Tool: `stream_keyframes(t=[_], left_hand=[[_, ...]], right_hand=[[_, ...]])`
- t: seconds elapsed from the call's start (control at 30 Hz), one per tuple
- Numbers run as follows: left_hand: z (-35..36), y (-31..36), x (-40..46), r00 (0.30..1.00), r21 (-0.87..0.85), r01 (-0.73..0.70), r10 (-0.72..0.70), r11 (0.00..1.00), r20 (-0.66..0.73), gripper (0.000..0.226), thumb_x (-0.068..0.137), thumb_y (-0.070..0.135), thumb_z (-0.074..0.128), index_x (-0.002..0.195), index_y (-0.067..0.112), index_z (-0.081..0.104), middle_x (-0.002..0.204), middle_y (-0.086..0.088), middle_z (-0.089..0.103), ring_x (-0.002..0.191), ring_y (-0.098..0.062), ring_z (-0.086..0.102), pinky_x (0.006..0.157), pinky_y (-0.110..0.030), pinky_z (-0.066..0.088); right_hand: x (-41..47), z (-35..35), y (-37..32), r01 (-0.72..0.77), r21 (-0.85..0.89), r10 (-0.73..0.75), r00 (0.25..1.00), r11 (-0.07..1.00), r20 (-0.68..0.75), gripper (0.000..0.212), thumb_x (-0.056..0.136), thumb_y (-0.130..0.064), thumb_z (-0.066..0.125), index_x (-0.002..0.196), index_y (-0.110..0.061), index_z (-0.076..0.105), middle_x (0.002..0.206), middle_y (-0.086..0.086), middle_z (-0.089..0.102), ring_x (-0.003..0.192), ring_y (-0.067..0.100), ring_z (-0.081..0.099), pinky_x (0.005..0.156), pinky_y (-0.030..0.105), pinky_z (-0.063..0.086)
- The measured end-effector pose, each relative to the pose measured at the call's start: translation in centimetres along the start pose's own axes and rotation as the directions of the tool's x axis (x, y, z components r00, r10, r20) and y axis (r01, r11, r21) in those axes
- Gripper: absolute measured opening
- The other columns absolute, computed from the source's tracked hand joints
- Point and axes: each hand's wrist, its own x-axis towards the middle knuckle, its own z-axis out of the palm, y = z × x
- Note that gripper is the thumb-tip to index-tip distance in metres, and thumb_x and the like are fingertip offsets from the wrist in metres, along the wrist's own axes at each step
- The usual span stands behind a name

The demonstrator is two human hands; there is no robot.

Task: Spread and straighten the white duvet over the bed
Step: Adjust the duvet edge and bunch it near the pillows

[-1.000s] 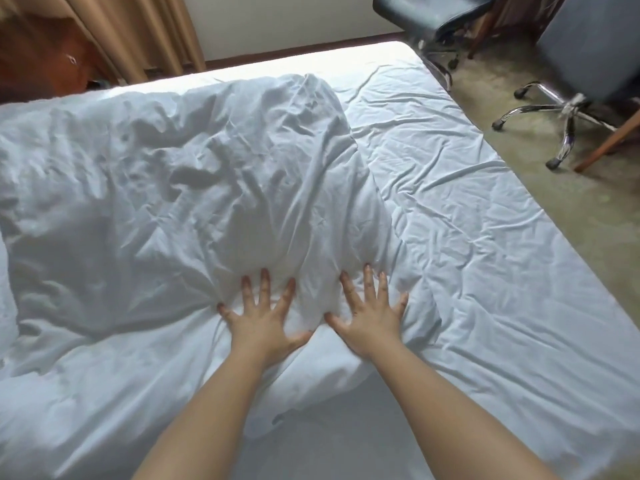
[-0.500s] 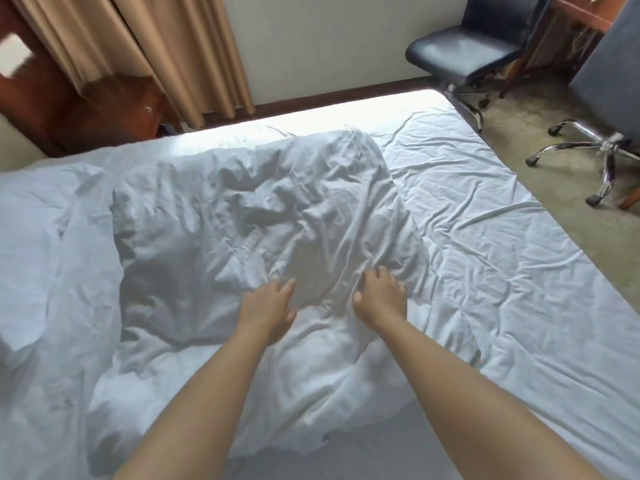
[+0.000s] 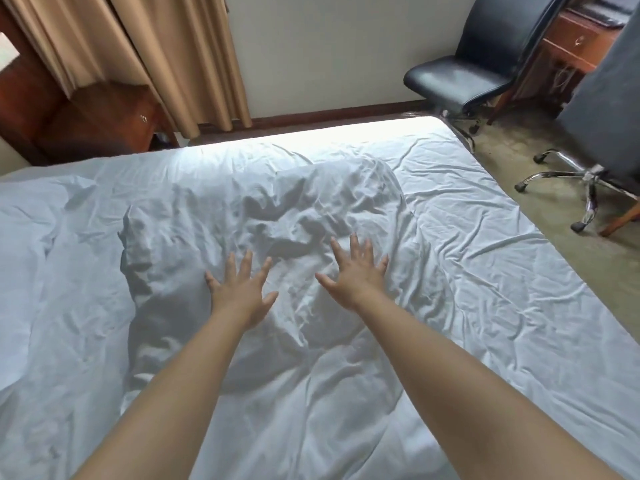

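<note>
**Both hands flat on the puffy duvet**

I see the white duvet [image 3: 277, 216] lying in a wrinkly heap on the middle and left of the bed [image 3: 502, 271]. It is bunched up, with lots of folds, and the right side of the bed shows only the creased sheet.

My left hand [image 3: 240, 289] lies palm down on the duvet with its fingers spread wide. My right hand [image 3: 356, 271] lies just beside it, also palm down and fingers spread wide. Neither hand pinches any cloth. Both bare arms reach out from the bottom of the view.

Past the bed hang tan curtains [image 3: 156, 57] by a white wall. A black chair [image 3: 478, 64] stands at the far right corner, near a wooden desk [image 3: 575, 46]. A brown cabinet [image 3: 104, 119] sits at the left.
</note>
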Motion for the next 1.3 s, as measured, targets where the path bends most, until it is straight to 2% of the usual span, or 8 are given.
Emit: stream_keyframes(t=[0.17, 0.47, 0.63, 0.77, 0.9, 1.0, 1.1, 1.3], left_hand=[[0.9, -0.8, 3.4, 0.998, 0.041, 0.058, -0.058, 0.997, 0.005, 0.094, 0.077, 0.08, 0.036, 0.145, 0.045, -0.019, 0.154, 0.0, -0.032, 0.14, -0.033, -0.031, 0.102, -0.074, -0.002], [9.1, -0.5, 9.5, 0.999, 0.023, -0.04, 0.04, 0.999, 0.038, 0.1, 0.068, 0.089, 0.032, 0.145, 0.046, -0.014, 0.158, -0.005, -0.022, 0.145, -0.034, -0.014, 0.099, -0.076, 0.01], [12.3, -0.2, 11.6, 0.998, -0.003, -0.063, 0.063, 0.998, -0.001, 0.103, 0.052, 0.089, 0.015, 0.145, 0.045, 0.022, 0.158, -0.013, 0.017, 0.141, -0.044, 0.023, 0.086, -0.083, 0.016], [12.0, -0.6, 12.0, 0.996, 0.009, -0.031, 0.031, 0.999, 0.079, 0.109, 0.041, 0.09, 0.0, 0.135, 0.045, -0.03, 0.157, -0.003, -0.025, 0.145, -0.033, -0.015, 0.1, -0.075, 0.004], [10.6, -0.1, 9.7, 0.976, -0.016, 0.041, -0.043, 0.999, -0.215, 0.099, 0.068, 0.084, 0.026, 0.149, 0.038, -0.005, 0.157, -0.007, 0.019, 0.139, -0.031, 0.025, 0.104, -0.071, 0.01], [8.4, -1.6, 9.6, 0.905, -0.043, 0.069, -0.08, 0.997, -0.418, 0.084, 0.071, 0.074, 0.031, 0.145, 0.036, 0.019, 0.148, -0.013, 0.03, 0.133, -0.035, 0.029, 0.105, -0.069, -0.001], [5.3, -4.2, 11.5, 0.916, -0.009, 0.213, -0.204, 0.977, -0.345, 0.095, 0.075, 0.08, 0.031, 0.141, 0.044, -0.028, 0.155, -0.006, -0.022, 0.142, -0.037, -0.019, 0.1, -0.074, -0.012], [4.4, -7.9, 14.0, 0.928, -0.131, 0.339, -0.354, 0.932, -0.117, 0.112, 0.061, 0.092, 0.037, 0.131, 0.048, -0.039, 0.151, 0.001, -0.037, 0.141, -0.04, -0.024, 0.101, -0.076, 0.013]], right_hand=[[3.7, 1.2, -0.1, -0.018, -0.066, 0.018, 1.0, 0.998, -0.012, 0.082, 0.085, -0.074, 0.031, 0.149, -0.042, -0.008, 0.158, -0.001, -0.023, 0.143, 0.032, -0.023, 0.109, 0.064, -0.009], [8.3, 10.3, 3.0, -0.037, -0.091, 0.035, 0.999, 0.995, -0.029, 0.079, 0.084, -0.073, 0.032, 0.15, -0.043, 0.0, 0.159, -0.003, -0.017, 0.146, 0.031, -0.015, 0.11, 0.061, -0.01], [10.7, 12.8, 3.2, -0.036, -0.11, 0.036, 0.999, 0.993, -0.001, 0.086, 0.074, -0.08, 0.015, 0.15, -0.042, 0.001, 0.16, -0.001, -0.014, 0.145, 0.033, -0.014, 0.106, 0.062, -0.017], [11.0, 11.9, 3.1, -0.051, -0.085, 0.054, 0.998, 0.995, 0.037, 0.081, 0.08, -0.075, 0.025, 0.151, -0.04, 0.008, 0.161, 0.0, -0.005, 0.146, 0.032, -0.006, 0.11, 0.06, -0.012], [10.1, 10.7, 2.2, 0.017, 0.019, -0.008, 0.907, 1.0, -0.421, 0.062, 0.078, -0.058, 0.039, 0.131, -0.027, 0.045, 0.131, 0.013, 0.05, 0.126, 0.03, 0.043, 0.108, 0.056, 0.024], [10.9, 8.0, -0.1, 0.109, -0.008, -0.1, 0.875, 0.994, -0.474, 0.071, 0.08, -0.06, 0.038, 0.145, -0.035, 0.026, 0.149, 0.009, 0.025, 0.14, 0.029, 0.018, 0.111, 0.055, 0.001], [12.8, 5.2, -2.5, 0.141, -0.072, -0.155, 0.949, 0.987, -0.275, 0.08, 0.087, -0.07, 0.032, 0.142, -0.047, -0.021, 0.155, 0.0, -0.027, 0.142, 0.03, -0.027, 0.106, 0.057, -0.022], [16.4, 5.9, -4.1, 0.115, -0.033, -0.118, 0.985, 0.993, -0.122, 0.081, 0.079, -0.08, 0.032, 0.147, -0.051, -0.003, 0.158, 0.001, -0.021, 0.144, 0.03, -0.023, 0.108, 0.065, -0.012]])
